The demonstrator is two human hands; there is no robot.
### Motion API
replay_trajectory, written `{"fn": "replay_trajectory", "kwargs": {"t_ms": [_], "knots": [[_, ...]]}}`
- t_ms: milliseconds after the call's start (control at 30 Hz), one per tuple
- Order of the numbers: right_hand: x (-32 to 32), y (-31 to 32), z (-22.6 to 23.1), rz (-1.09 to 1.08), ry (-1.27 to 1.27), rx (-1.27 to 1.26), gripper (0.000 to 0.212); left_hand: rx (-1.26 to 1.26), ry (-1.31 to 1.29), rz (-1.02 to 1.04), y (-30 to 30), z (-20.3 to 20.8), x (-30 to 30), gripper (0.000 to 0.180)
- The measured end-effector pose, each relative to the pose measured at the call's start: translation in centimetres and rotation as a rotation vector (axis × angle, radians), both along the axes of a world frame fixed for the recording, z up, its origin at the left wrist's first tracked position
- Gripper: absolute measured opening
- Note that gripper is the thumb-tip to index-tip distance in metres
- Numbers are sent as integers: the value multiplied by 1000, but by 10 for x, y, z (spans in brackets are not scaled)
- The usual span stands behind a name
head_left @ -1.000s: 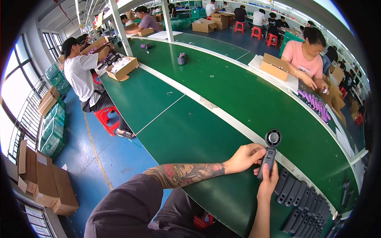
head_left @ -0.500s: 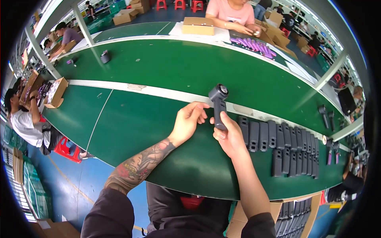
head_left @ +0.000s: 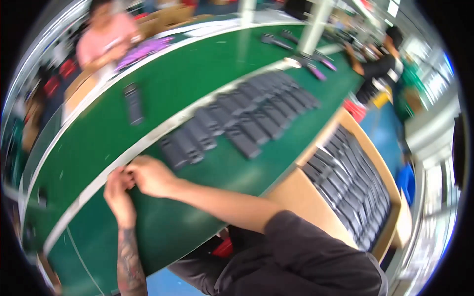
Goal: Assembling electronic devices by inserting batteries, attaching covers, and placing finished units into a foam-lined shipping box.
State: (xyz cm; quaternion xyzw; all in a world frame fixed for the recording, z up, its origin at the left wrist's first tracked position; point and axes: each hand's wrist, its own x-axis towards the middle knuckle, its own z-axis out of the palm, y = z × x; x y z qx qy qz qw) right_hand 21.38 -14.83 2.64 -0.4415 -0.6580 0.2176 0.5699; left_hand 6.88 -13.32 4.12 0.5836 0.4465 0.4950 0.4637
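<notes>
My left hand (head_left: 119, 193) and my right hand (head_left: 154, 178) meet over the near green table, beside the white strip. The fingers of both are curled in and touch at the tips; whatever may be between them is hidden by blur. A dark grey handheld device (head_left: 133, 104) lies on the green surface beyond the strip, apart from my hands. Right of my right hand, several dark grey handle casings (head_left: 187, 143) lie side by side in a long row. A shorter row of similar casings (head_left: 242, 141) is nearer to me.
An open cardboard box (head_left: 284, 197) at the table's right edge holds many dark casings (head_left: 353, 190). Devices with purple handles (head_left: 316, 72) lie at the far right. A person in pink (head_left: 106, 42) works across the table near purple parts (head_left: 143, 52); another person (head_left: 385, 64) sits far right.
The view has swung to the right and is blurred. My right hand has let go of the dark device, which now lies beyond the strip. Both hands have come together.
</notes>
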Motion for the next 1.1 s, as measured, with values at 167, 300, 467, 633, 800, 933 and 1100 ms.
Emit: {"fn": "replay_trajectory", "kwargs": {"t_ms": [167, 300, 467, 633, 800, 933, 1100], "knots": [[-34, 67, -27, -97, -105, 76, 5, 5, 149, -111, 88, -2, -42, 36], [-64, 92, -44, -171, -312, 166, 7, 50, 162, -47, 171, -24, -96, 36], [-74, 109, -54, -253, -560, 223, 21, 181, 350, 159, 306, -55, -156, 32], [-86, 146, -28, -215, -598, 211, 27, 496, -260, -529, 386, -155, -199, 40], [-34, 112, -69, -187, -656, 99, 25, 408, 662, -126, 213, 5, -74, 42], [-25, 85, -21, -136, -721, 60, 16, 422, 599, -107, 236, -8, -102, 42], [-20, 81, -4, 3, -848, -176, 24, 254, 573, -51, 268, -22, -115, 43]]}}
